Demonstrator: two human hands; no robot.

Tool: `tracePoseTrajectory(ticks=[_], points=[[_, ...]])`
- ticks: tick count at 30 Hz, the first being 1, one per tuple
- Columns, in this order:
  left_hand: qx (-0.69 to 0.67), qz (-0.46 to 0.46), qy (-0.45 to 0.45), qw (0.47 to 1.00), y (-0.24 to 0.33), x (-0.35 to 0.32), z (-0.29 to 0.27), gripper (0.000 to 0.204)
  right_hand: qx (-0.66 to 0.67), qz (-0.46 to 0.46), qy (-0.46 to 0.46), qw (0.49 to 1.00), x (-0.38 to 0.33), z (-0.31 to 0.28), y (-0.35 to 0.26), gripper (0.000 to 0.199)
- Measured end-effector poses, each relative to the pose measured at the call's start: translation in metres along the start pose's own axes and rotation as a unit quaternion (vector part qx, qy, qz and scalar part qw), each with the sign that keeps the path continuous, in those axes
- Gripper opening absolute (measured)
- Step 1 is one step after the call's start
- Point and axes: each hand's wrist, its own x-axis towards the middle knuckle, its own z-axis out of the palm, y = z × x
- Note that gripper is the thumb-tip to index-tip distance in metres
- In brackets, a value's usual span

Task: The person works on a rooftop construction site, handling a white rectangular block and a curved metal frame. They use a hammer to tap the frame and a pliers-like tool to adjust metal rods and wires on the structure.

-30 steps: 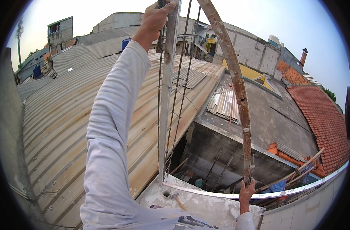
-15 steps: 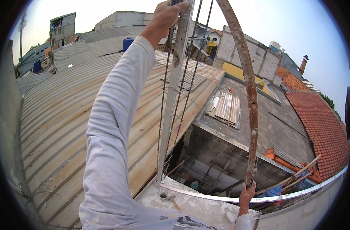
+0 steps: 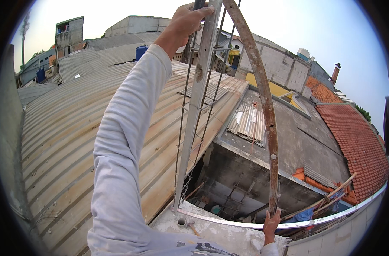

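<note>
At the top, my left hand [image 3: 183,25] is closed at a long silver-grey metal bar [image 3: 194,91], its thumb across the bar's face; a dark piece beside the fingers is only partly visible. The bar stands nearly upright in front of a cage of thin steel reinforcing rods [image 3: 208,109] tied with wire. Low on the right, my right hand [image 3: 271,226] grips the lower end of a long rusty brown bar [image 3: 269,115], which rises and leans left toward the top edge. Its upper end is out of view.
A hammer [image 3: 193,228] and a grey pipe stub [image 3: 181,222] are on the rough cement ledge [image 3: 220,234]. Beyond it opens a deep dark gap [image 3: 232,192] with poles inside. Corrugated metal roofing [image 3: 83,141] spreads left, a flat concrete roof [image 3: 305,136] right.
The rusty bar's upper part has shifted left, closer to the silver bar, and its lower end slightly left with my right hand. My left hand stays on the silver bar.
</note>
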Motion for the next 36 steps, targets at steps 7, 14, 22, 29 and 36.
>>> tracePoseTrajectory(ticks=[7,14,22,29,36], points=[[0.006,-0.017,0.004,1.0,0.02,-0.009,0.003,0.038,-0.022,0.024,-0.018,0.999,0.002,-0.006,-0.004,0.056],[-0.023,-0.032,0.012,0.999,0.026,-0.017,0.011,0.029,-0.013,-0.005,-0.012,1.0,-0.001,-0.008,0.02,0.054],[0.056,-0.01,-0.003,0.998,0.017,-0.007,0.007,0.048,0.014,-0.062,0.004,0.998,0.0,0.002,0.012,0.048],[-0.027,-0.009,-0.02,0.999,0.011,-0.008,0.006,0.038,-0.018,-0.031,0.001,0.999,-0.006,0.004,0.017,0.052],[0.035,-0.029,-0.008,0.999,-0.009,-0.002,0.009,0.046,-0.05,-0.047,0.036,0.997,-0.005,-0.007,0.016,0.046]])
